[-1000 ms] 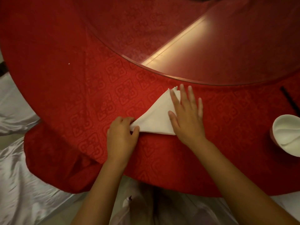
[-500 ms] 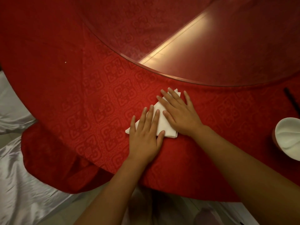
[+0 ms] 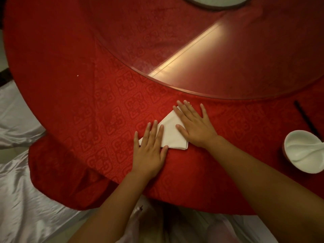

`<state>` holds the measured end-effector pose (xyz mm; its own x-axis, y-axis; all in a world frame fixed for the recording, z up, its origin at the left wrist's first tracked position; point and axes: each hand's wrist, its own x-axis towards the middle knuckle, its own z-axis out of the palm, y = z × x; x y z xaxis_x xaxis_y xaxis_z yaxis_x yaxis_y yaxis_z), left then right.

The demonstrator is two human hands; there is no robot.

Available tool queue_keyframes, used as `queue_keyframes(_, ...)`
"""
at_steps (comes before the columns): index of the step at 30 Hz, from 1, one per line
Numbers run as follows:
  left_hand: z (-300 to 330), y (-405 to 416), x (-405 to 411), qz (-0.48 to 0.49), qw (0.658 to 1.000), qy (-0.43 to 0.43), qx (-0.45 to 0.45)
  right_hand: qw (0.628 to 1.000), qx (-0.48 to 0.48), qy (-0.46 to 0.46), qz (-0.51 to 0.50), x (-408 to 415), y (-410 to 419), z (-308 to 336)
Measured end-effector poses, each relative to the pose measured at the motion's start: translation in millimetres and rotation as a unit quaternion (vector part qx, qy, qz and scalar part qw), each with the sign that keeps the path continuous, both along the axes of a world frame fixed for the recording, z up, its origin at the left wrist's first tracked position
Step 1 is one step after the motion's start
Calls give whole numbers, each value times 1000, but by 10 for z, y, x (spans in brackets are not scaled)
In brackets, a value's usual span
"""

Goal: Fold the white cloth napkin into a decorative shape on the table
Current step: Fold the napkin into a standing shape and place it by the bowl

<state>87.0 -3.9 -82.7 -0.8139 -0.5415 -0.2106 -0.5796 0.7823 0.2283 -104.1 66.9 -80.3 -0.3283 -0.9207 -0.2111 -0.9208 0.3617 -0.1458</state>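
The white cloth napkin [image 3: 171,133] lies folded into a flat triangle on the red tablecloth [image 3: 108,109], near the table's front edge. My left hand [image 3: 150,149] rests flat on its lower left corner, fingers spread and straight. My right hand [image 3: 194,123] lies flat over the napkin's upper right side, fingers apart, covering the top point. Only the middle strip and the bottom right corner of the napkin show between the two hands. Neither hand grips the cloth; both press down with open palms.
A round glass turntable [image 3: 210,50] fills the table's middle behind the napkin. A white bowl with a white spoon [image 3: 305,151] sits at the right edge, with a dark chopstick [image 3: 305,118] beyond it. Silver satin chair covers [image 3: 21,190] lie at the lower left.
One second ago my left hand pinched the napkin's left corner; it now lies flat on it. My right hand has stayed flat and shifted slightly to the right.
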Motion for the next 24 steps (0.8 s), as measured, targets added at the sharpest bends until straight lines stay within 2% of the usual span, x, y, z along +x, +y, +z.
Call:
queue_keyframes(2, 47, -57, -12, -11, 999, -5, 44, 1000, 13, -7, -11, 19, -11, 85)
queue_keyframes(4, 134, -116, -21, 10, 992, 21, 120, 993, -37, -30, -106, 114, 26, 165)
queue_keyframes(7, 270, -85, -39, 49, 989, 62, 121, 929, -131, -66, -339, 396, 150, 274)
queue_keyframes(9, 316, 17, -42, 66, 990, 41, 122, 905, -110, -78, -404, 613, 231, 294)
queue_keyframes(12, 350, 142, -32, 93, 984, 38, 148, 889, -71, -116, -437, 821, 268, 312)
queue_keyframes(16, 430, 39, -171, 171, 963, 64, 198, 837, -115, -221, -487, 810, 173, 399)
queue_keyframes(19, 510, -82, -317, 213, 928, 108, 285, 773, -169, -345, -505, 720, 176, 503)
queue_keyframes(22, 606, -109, -396, 257, 886, 113, 371, 768, -183, -374, -488, 619, 261, 566)
queue_keyframes(24, 623, -91, -443, 269, 867, 91, 409, 736, -183, -429, -492, 576, 316, 594)
